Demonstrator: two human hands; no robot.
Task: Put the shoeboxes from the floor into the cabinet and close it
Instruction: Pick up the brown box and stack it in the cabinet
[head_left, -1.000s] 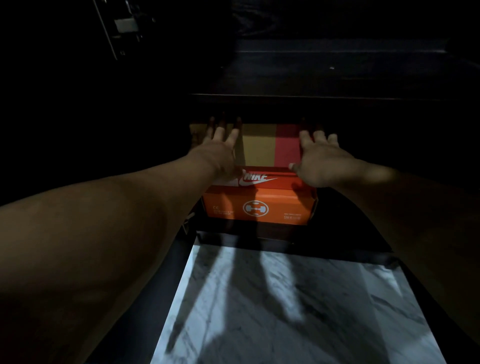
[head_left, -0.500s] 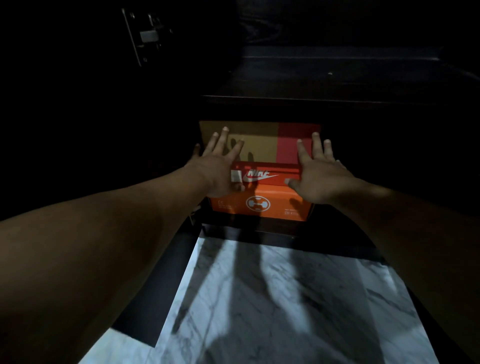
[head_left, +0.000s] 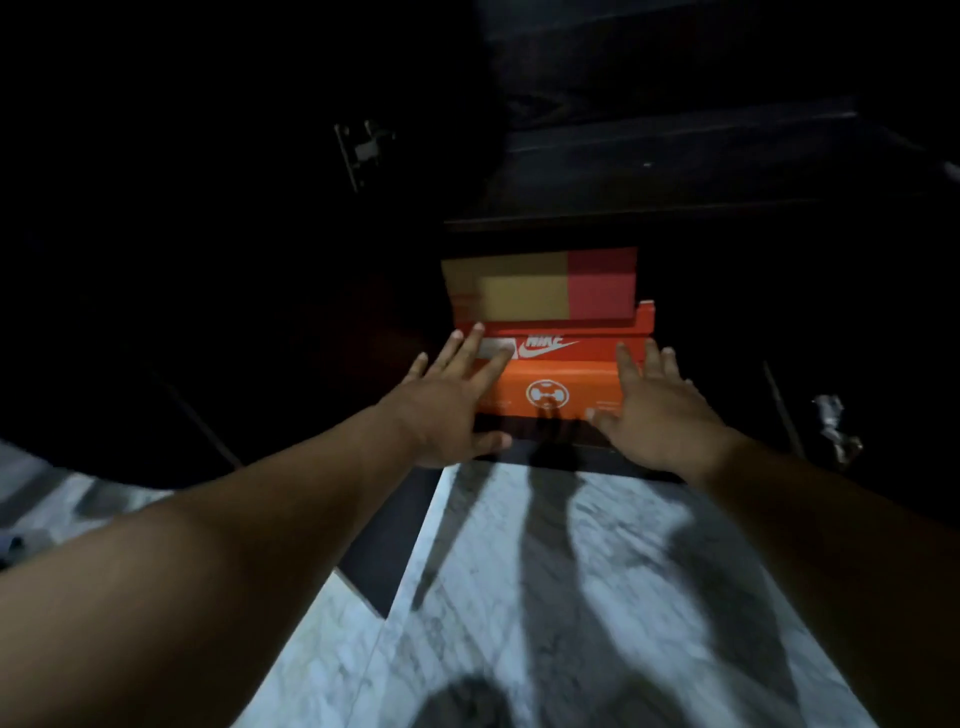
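In the centre of the head view, an orange shoebox (head_left: 550, 382) sits on the lowest level of the dark cabinet (head_left: 649, 208), its front end facing out, with a tan-and-red box (head_left: 540, 283) resting on top of it and set further back. The left hand (head_left: 449, 395) lies flat with straight fingers against the orange box's front left corner; the right hand (head_left: 657, 410) is spread the same way at its front right corner, gripping nothing. Marble floor (head_left: 571, 597) fills the lower frame, and a hinge (head_left: 363, 150) shows at upper left. An uneven push could skew the orange box, or slide the upper one off line, and a protruding end might block the door.
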